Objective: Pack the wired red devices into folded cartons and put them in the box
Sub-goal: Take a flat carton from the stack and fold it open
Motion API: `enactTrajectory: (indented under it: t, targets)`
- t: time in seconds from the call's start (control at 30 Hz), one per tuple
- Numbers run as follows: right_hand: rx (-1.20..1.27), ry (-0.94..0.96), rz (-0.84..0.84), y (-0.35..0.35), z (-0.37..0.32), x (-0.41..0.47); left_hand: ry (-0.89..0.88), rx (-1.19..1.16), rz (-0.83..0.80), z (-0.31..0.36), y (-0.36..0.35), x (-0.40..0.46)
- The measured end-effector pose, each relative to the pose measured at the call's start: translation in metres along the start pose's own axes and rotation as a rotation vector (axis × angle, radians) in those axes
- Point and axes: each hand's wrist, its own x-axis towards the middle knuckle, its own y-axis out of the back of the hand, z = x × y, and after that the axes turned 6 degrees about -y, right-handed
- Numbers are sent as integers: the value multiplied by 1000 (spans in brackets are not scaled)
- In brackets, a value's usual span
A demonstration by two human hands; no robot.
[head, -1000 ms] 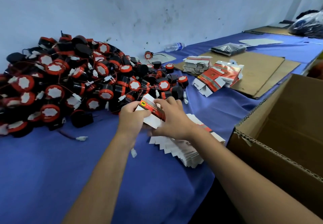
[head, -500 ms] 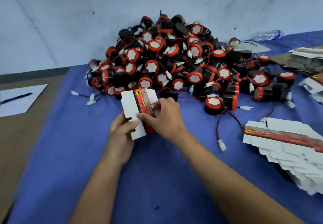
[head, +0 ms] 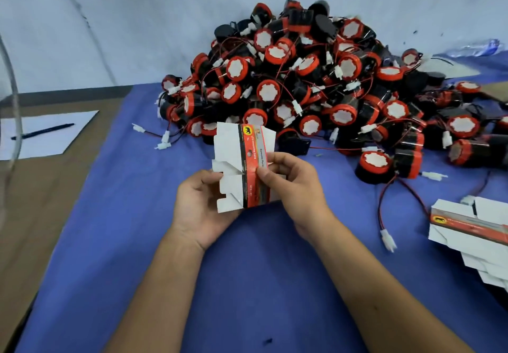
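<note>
One flat carton (head: 244, 165), white with a red-and-black printed strip, is held upright above the blue surface (head: 247, 284), just in front of the pile of red devices (head: 316, 85). Left hand (head: 203, 204) cups it from the lower left, fingers curled behind the white flaps; right hand (head: 291, 184) pinches the printed strip, thumb on the front face and fingers wrapped over the right edge. Both hands are clamped on the carton, nothing else held. Step in hand looks like opening the flat blank into a sleeve and folding the bottom flaps. To do it well, probably squeeze the two side creases toward each other so the tube pops square, keep the left hand steady as the anchor, and tuck the notched flaps in order without tearing the slits. Keep the open end up, ready for a device. Devices have thin red wires with white plugs (head: 387, 238) trailing over the surface, tangled together, so a pick may drag neighbours; pull one loose from the pile's near edge. More flat cartons sit stacked (head: 472, 231) at right. Paper sheet (head: 46, 132) with a pen (head: 41, 131) lies far left. The box is not in view.
</note>
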Motion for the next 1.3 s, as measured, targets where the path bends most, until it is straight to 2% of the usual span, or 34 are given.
enactTrajectory:
  t: [0.1, 0.2, 0.37, 0.57, 0.73, 0.9, 1.03, 1.1, 1.13, 1.2, 1.3]
  targets:
    - [50, -19, -74, 3, -2, -1, 18, 74, -49, 4, 1, -2]
    - [52, -14, -66, 4, -5, -3, 0, 141, -124, 1, -2, -4]
    - [-205, 120, -43, 0, -3, -5, -44, 186, -77, -3, 2, 1]
    - [-205, 116, -43, -1, -5, -5, -21, 210, -217, 2, 4, -4]
    - [-247, 127, -162, -4, -3, -11, -82, 350, 27, 2, 4, 0]
    - [-146, 61, -186, 0, -9, -12, -281, 548, 33, -2, -5, -1]
    - [-139, 5, -394, 1, -12, -14, -418, 532, 173, 2, -11, 0]
    - [-166, 14, -468, -2, -11, -15, -400, 481, 248, 5, -9, -1]
    - [-171, 28, -465, -4, -10, -15, -337, 427, 236, 7, -7, -2]
    - [-107, 45, -417, -6, -11, -15, -155, 260, 53, 13, -6, -5]
    - [55, 39, -326, -5, -12, -12, -48, 28, -166, 12, -4, -8]
